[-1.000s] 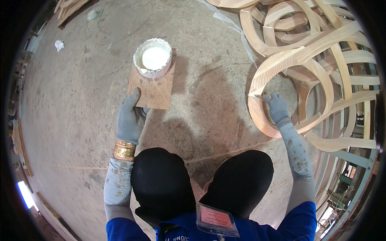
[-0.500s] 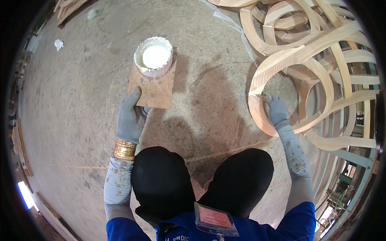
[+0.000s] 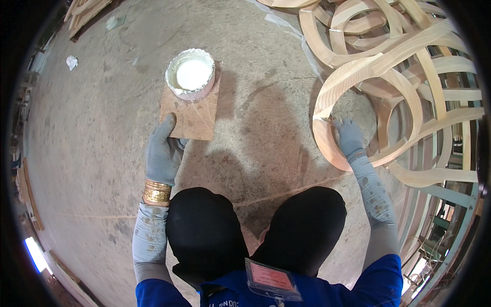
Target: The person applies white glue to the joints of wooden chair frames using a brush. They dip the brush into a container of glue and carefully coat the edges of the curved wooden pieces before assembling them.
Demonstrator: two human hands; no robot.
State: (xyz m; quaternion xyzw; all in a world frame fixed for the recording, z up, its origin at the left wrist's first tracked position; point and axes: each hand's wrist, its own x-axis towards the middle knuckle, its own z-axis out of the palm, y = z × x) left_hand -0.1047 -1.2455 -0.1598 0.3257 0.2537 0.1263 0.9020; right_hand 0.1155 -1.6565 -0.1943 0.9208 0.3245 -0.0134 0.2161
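Clamping a flat brown board (image 3: 190,122) under a round whitish tub (image 3: 198,94) of white paste (image 3: 192,75) is the left hand (image 3: 162,156); the right hand (image 3: 351,137), its grip unclear from here, is at a pale wooden ring's (image 3: 325,144) opening, near the seam (image 3: 321,118). Probably seam work, next needing a level board.

Two grey-gloved hands (image 3: 163,156) (image 3: 351,138), one round white-filled pot (image 3: 203,91), one thin brown rectangular board (image 3: 192,120), one pink rectangular badge (image 3: 269,278).
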